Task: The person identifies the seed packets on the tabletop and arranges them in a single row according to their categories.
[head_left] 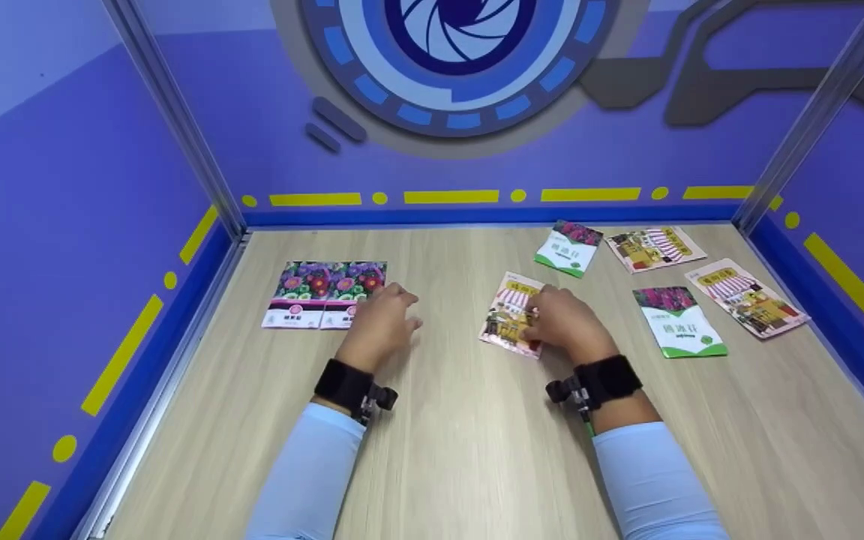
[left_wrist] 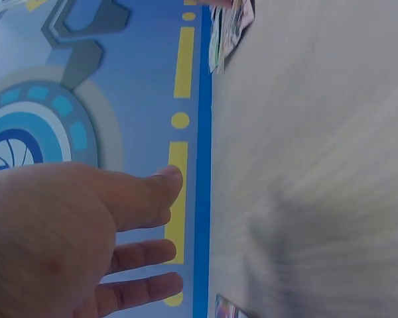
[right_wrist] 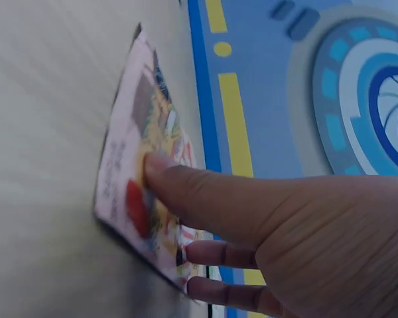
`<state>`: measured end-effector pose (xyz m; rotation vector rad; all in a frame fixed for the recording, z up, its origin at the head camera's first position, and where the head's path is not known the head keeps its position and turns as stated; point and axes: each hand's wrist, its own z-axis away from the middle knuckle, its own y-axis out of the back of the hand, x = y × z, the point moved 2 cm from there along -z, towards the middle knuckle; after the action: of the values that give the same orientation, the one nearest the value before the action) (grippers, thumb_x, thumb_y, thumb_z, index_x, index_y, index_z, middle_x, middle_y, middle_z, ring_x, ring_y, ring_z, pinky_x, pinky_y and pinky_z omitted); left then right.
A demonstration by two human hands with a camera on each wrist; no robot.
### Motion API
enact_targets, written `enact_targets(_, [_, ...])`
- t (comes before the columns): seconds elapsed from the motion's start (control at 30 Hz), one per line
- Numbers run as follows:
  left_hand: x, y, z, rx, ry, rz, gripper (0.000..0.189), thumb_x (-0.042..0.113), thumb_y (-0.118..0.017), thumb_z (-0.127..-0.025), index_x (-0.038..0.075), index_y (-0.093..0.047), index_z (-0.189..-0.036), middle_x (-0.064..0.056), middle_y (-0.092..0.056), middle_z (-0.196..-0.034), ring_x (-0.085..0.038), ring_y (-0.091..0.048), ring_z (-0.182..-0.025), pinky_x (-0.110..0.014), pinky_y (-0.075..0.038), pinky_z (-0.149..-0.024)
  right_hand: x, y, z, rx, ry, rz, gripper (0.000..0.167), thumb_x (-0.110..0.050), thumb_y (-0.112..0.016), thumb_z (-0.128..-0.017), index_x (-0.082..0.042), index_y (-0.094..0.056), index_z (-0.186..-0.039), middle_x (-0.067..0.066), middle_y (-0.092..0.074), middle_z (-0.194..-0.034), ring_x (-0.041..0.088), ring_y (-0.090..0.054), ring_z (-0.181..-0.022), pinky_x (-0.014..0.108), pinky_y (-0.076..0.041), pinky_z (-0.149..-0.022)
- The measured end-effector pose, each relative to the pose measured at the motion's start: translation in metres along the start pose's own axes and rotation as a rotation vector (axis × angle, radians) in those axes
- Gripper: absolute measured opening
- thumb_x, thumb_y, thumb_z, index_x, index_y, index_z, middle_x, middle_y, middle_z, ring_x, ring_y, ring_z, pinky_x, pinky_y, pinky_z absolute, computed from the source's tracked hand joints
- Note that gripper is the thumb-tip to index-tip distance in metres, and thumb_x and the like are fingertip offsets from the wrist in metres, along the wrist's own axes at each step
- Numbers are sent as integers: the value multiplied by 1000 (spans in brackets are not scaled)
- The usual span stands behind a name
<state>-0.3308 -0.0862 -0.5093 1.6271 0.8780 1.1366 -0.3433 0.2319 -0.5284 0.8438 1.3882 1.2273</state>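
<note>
My right hand (head_left: pixel 568 321) grips the right edge of a pink seed packet (head_left: pixel 505 315) printed with a striped awning and a yellow shop. In the right wrist view the thumb lies on the printed face of this packet (right_wrist: pixel 123 172), which looks tilted; part of it is hidden by the fingers. My left hand (head_left: pixel 381 324) hovers at the right side of two flower seed packets (head_left: pixel 295 296), its fingers loosely bent around nothing. It covers a corner of the right one of the pair. The left wrist view shows that hand (left_wrist: pixel 60 232) with thumb and fingers apart.
Right of my right hand lie two white-and-green seed packets (head_left: pixel 679 322) and two more pink awning packets (head_left: pixel 747 298), spread apart. Blue-purple panels (head_left: pixel 417 169) wall in the wooden table (head_left: pixel 469 442) at the back and both sides.
</note>
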Motion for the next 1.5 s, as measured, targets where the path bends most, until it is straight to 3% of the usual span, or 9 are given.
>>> enact_targets(0.13, [10,-6,2,-24,-23,1,40,35,-70,-90,19,-67,-127,-4,-64,-125,-26,-58,-121,-52,-44,-104,-18,-9,-3,35,70,83,39,-46,-77,-81,-15,-74,-104,10,-62,-110,30,-57,-95,49,-52,-82])
enact_targets(0.47, [47,-18,6,-135,-104,75,42,36,-71,-90,11,-68,-124,-4,-63,-119,-23,-64,-109,-39,-53,-98,-44,-26,-5,44,138,94,50,-50,-66,-91,-21,-66,-131,11,-52,-145,38,-48,-132,59,-47,-101])
enact_targets(0.7, [67,-35,10,-173,-194,-35,30,35,-72,-88,13,-73,-108,-6,-61,-128,-24,-63,-110,-42,-53,-95,-56,-30,-4,51,235,22,49,-41,-66,-93,-14,-63,-134,12,-54,-145,34,-49,-136,56,-44,-107])
enact_targets(0.87, [62,-41,12,-163,-154,-46,24,35,-75,-86,13,-70,-91,-2,-65,-106,-20,-64,-89,-40,-55,-79,-56,-26,-4,43,274,-41,45,-34,-71,-90,-14,-66,-130,12,-55,-143,32,-49,-136,49,-41,-114])
enact_targets(1.0, [56,-38,10,-127,-108,-28,27,37,-74,-86,15,-62,-77,0,-62,-90,-18,-58,-74,-39,-50,-66,-58,-22,-4,76,306,-53,43,-31,-74,-87,-15,-68,-127,7,-58,-132,26,-55,-126,43,-46,-109])
enact_targets(1.1, [52,-37,9,-116,-67,-29,26,37,-73,-87,13,-65,-81,-2,-62,-90,-19,-58,-73,-40,-51,-67,-62,-21,-1,56,322,-38,42,-32,-74,-87,-16,-68,-125,3,-61,-126,22,-58,-119,41,-49,-104])
enact_targets(1.27, [43,-35,6,-130,29,16,27,34,-73,-88,8,-67,-93,-4,-65,-93,-20,-60,-77,-41,-53,-72,-68,-21,3,-16,359,-24,41,-35,-74,-88,-20,-69,-126,2,-62,-134,24,-57,-125,43,-47,-108])
enact_targets(1.5, [29,-35,4,-54,57,-23,18,26,-71,-89,9,-68,-87,-7,-69,-95,-27,-66,-85,-46,-53,-84,-70,-19,4,-35,429,-39,40,-31,-75,-88,-18,-70,-124,1,-67,-132,21,-61,-125,42,-49,-107])
